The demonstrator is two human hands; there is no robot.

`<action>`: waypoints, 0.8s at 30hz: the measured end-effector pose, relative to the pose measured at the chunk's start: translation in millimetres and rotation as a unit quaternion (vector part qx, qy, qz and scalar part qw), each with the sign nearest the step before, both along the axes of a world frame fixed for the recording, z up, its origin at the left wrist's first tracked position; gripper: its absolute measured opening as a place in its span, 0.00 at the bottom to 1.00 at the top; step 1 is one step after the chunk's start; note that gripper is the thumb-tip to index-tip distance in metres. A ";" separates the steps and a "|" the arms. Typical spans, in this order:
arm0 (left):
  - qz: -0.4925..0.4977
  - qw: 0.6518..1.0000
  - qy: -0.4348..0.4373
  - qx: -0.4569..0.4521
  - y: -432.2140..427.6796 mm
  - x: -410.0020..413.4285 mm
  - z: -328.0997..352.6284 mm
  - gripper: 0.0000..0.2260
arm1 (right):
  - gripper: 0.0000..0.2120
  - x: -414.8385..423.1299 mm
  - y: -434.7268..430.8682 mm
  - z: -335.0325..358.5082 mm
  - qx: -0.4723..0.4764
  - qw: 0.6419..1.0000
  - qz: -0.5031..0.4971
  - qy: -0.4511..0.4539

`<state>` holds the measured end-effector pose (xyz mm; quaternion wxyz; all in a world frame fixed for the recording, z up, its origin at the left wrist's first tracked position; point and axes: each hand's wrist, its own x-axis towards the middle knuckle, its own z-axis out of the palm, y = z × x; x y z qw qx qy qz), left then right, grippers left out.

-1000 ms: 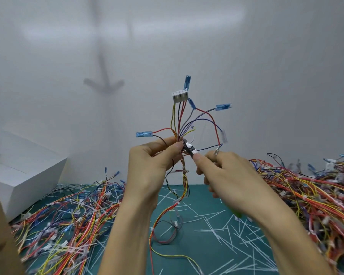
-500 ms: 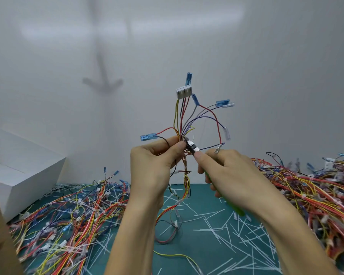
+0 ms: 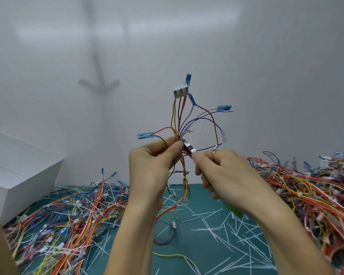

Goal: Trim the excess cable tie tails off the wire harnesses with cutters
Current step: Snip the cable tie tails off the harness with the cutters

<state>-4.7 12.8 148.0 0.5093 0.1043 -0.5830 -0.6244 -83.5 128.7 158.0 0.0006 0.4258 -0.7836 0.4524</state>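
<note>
My left hand (image 3: 157,165) pinches a wire harness (image 3: 182,120) upright in front of me, thumb and fingers closed round the bundle. Its white connector (image 3: 179,91) and blue terminals fan out above. My right hand (image 3: 224,173) grips green-handled cutters (image 3: 189,147), index finger along the top. The metal jaws sit against the bundle just beside my left thumb. A thin white cable tie tail (image 3: 189,139) sticks up at the jaws. The harness's lower end hangs down to the mat.
A green mat (image 3: 207,255) is strewn with cut white tie tails (image 3: 216,231). Heaps of harnesses lie at the left (image 3: 68,219) and at the right (image 3: 316,191). A white box (image 3: 18,175) stands at the far left, with a white wall behind.
Both hands and the harness have risen slightly. The cutter jaws have stayed at the bundle next to my left thumb.
</note>
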 end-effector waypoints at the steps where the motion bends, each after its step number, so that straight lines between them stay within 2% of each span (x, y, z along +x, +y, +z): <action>1: 0.001 1.000 -0.002 0.002 -0.1 -0.2 0.0 0.06 | 0.26 0.1 -0.3 -0.4 -0.001 1.000 0.000 -0.002; 8: 0.009 1.000 0.002 0.016 -0.4 1.0 0.8 0.02 | 0.26 2.1 -2.5 -1.7 -0.002 1.000 0.000 -0.001; 24: 0.004 1.000 -0.020 0.013 -2.1 3.4 1.0 0.02 | 0.25 0.9 -0.5 -0.6 0.016 1.000 0.003 0.004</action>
